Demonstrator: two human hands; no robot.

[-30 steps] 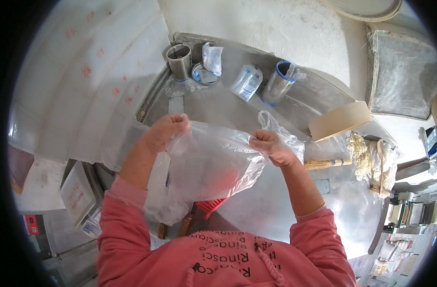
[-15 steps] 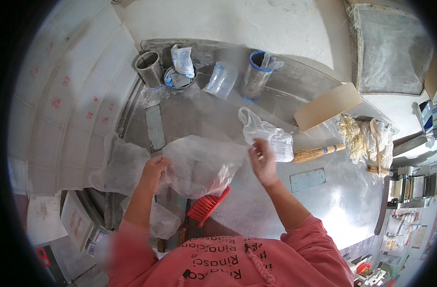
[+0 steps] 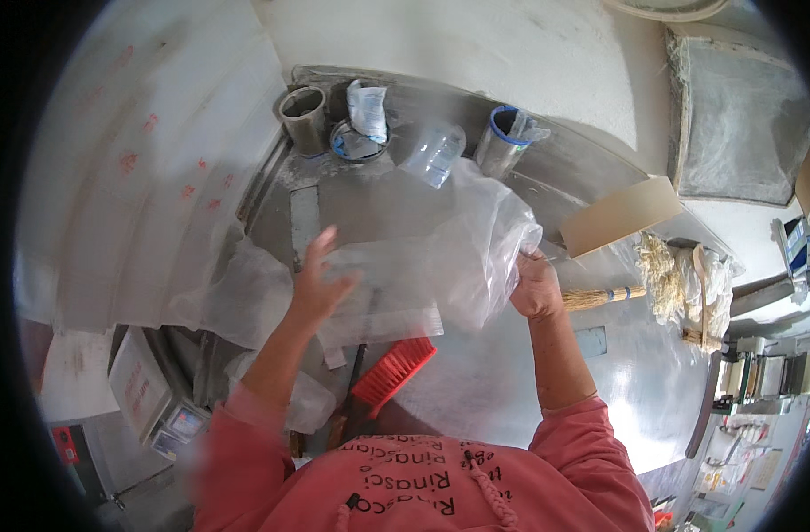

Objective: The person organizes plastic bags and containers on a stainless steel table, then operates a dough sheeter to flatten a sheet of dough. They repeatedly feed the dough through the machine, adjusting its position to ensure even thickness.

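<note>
Head view: a white wall [image 3: 529,62] backs a grey table [image 3: 502,386]; right fingers [image 3: 528,260] pinch clear plastic [image 3: 489,235], left fingers [image 3: 319,251] spread.

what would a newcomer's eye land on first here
Probably the large translucent plastic bag, held by the right hand over the grey worktop. Next, the bright red brush between the bag and the pink sweatshirt, then the straw broom just right of that hand.
</note>
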